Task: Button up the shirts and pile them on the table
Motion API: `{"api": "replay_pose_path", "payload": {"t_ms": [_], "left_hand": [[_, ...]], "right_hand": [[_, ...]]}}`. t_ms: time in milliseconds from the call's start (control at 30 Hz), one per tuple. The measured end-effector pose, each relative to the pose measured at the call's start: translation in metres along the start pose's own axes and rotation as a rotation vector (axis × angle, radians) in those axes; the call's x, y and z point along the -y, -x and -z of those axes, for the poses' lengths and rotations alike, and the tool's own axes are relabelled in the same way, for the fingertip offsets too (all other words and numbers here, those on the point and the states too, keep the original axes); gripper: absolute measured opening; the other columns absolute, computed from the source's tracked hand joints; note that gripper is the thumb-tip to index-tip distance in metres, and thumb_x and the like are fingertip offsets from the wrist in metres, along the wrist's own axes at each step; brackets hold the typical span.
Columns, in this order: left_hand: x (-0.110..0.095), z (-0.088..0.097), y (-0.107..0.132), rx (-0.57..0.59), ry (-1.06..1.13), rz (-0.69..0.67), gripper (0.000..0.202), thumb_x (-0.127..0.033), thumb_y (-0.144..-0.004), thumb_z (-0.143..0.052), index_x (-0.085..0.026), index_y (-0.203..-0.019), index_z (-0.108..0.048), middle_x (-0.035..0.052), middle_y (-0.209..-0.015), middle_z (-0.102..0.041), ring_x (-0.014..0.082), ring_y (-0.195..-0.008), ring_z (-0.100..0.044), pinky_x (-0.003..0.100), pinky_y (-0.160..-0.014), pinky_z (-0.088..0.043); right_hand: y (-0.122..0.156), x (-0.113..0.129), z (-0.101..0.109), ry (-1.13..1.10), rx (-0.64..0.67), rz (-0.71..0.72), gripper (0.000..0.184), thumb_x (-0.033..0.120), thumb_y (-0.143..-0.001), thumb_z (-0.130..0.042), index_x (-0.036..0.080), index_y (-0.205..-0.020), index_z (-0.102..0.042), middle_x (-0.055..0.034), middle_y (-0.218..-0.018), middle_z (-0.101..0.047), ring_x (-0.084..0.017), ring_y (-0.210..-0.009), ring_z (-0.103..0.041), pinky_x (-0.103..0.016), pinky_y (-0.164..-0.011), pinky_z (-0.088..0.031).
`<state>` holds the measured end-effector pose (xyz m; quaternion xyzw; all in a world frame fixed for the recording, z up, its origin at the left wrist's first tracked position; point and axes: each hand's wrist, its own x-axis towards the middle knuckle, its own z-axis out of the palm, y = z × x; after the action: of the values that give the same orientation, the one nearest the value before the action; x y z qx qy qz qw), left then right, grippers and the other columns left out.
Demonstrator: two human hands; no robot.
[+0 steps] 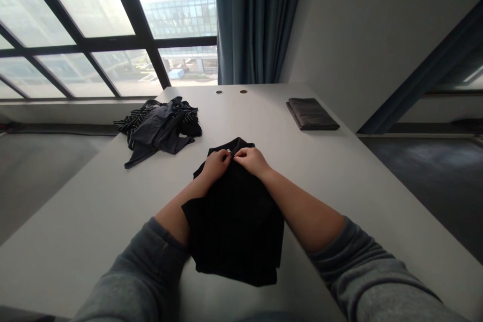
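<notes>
A black collared shirt (237, 221) lies spread on the white table (320, 186) right in front of me, its collar (238, 144) pointing away. At the neck opening, my left hand (218, 165) pinches the fabric just below the collar. My right hand (252, 160) grips the other side of the same opening, fingertips pressed together, almost touching the left ones. A small white spot, perhaps a label, shows between the hands. Whatever lies right under the fingertips, such as a button, is too small to make out.
A loose heap of dark and striped clothes (162, 128) sits at the table's left edge. Toward the far right lies a neatly folded dark brown cloth (312, 113). Two round holes pierce the far end of the tabletop, near a blue curtain (256, 20) and windows.
</notes>
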<state>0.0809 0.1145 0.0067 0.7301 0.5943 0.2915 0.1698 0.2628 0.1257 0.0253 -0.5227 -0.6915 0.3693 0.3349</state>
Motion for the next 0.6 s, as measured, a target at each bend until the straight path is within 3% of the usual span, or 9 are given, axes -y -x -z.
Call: {"api": "replay_pose_path", "payload": {"t_ms": [267,600], "left_hand": [[-0.004,-0.003,-0.001,-0.042,0.037,0.136,0.006,-0.024,-0.091,-0.060,-0.022,-0.087,-0.064,0.0063,-0.090,-0.073,0.0241,-0.085,-0.066,0.036,-0.078,-0.051],[-0.004,0.007,0.001,0.001,-0.019,-0.166,0.008,-0.019,-0.092,-0.056,-0.022,-0.090,-0.064,0.0074,-0.099,-0.073,0.0259,-0.099,-0.065,0.042,-0.093,-0.052]], "right_hand": [[-0.004,-0.010,-0.009,-0.216,0.019,-0.083,0.012,0.025,-0.074,-0.071,0.014,-0.078,-0.075,-0.0013,-0.074,-0.072,-0.011,-0.066,-0.060,-0.020,-0.062,-0.043],[-0.007,-0.012,-0.008,-0.246,0.022,-0.155,0.014,0.025,-0.076,-0.066,0.014,-0.083,-0.072,0.0015,-0.069,-0.066,-0.007,-0.055,-0.049,-0.019,-0.056,-0.040]]}}
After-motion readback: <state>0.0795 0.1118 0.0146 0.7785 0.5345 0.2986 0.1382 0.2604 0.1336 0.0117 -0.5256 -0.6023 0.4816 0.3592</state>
